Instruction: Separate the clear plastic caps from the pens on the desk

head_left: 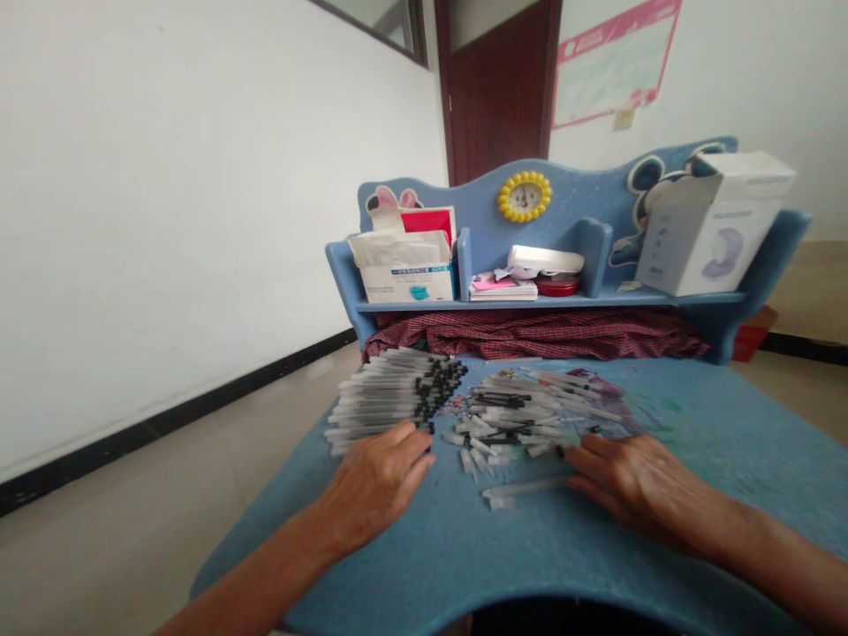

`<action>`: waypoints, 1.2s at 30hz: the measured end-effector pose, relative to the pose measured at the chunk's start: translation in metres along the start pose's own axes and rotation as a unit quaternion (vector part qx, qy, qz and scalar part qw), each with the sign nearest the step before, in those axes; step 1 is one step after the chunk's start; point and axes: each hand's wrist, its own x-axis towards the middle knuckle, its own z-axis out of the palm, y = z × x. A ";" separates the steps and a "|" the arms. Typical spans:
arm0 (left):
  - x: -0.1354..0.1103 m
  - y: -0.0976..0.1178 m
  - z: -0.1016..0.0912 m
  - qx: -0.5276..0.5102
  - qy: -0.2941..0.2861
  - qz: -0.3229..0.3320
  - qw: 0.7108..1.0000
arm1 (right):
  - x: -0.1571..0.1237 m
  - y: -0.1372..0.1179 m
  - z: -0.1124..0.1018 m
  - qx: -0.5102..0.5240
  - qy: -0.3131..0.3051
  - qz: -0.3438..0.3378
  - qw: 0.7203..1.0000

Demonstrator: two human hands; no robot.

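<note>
My left hand (381,477) is curled at the near edge of a stack of clear pens with black ends (377,393). Its fingertips come together by the closest pens; what they pinch, if anything, is hidden. To the right, my right hand (626,477) has its fingers bent round a small black pen part (560,450), which pokes out at the fingertips. One clear pen barrel (526,488) lies just left of its thumb, with a short translucent cap (502,503) below it. Between the hands spreads a loose heap of clear barrels, caps and black pieces (510,406).
The blue table (424,565) has a raised shelf at the back holding a mask box (411,281), papers (503,290), a red round tin (557,286) and a white carton (715,225). Red checked cloth (530,334) is tucked beneath the shelf. A wall stands at left.
</note>
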 end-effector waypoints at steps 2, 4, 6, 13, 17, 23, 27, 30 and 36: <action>-0.004 -0.016 -0.003 0.033 -0.012 -0.034 0.999 | -0.002 0.000 0.006 0.004 0.006 -0.004 1.000; -0.010 -0.029 -0.004 0.066 -0.032 -0.064 0.995 | -0.004 -0.002 0.011 0.000 0.006 -0.006 1.000; -0.016 -0.037 -0.005 0.087 -0.052 -0.087 0.991 | -0.005 -0.004 0.016 -0.005 0.014 -0.007 1.000; -0.027 -0.039 -0.004 0.095 -0.115 -0.097 0.984 | -0.010 -0.007 0.025 0.006 0.035 -0.006 0.999; -0.023 -0.037 -0.002 0.098 -0.129 -0.091 0.983 | -0.010 -0.005 0.022 0.029 0.048 0.012 0.998; -0.020 -0.034 -0.005 0.081 -0.135 -0.082 0.984 | -0.010 -0.003 0.012 0.028 0.061 0.026 0.997; -0.021 -0.030 -0.008 0.063 -0.129 -0.055 0.988 | -0.003 -0.005 0.003 0.048 0.070 0.028 0.996; -0.016 -0.023 -0.014 0.046 -0.109 -0.029 0.993 | 0.011 -0.013 -0.010 0.083 0.051 0.044 0.994; 0.013 0.003 -0.023 -0.050 -0.040 0.035 0.997 | 0.057 -0.024 -0.034 0.243 0.028 0.075 0.967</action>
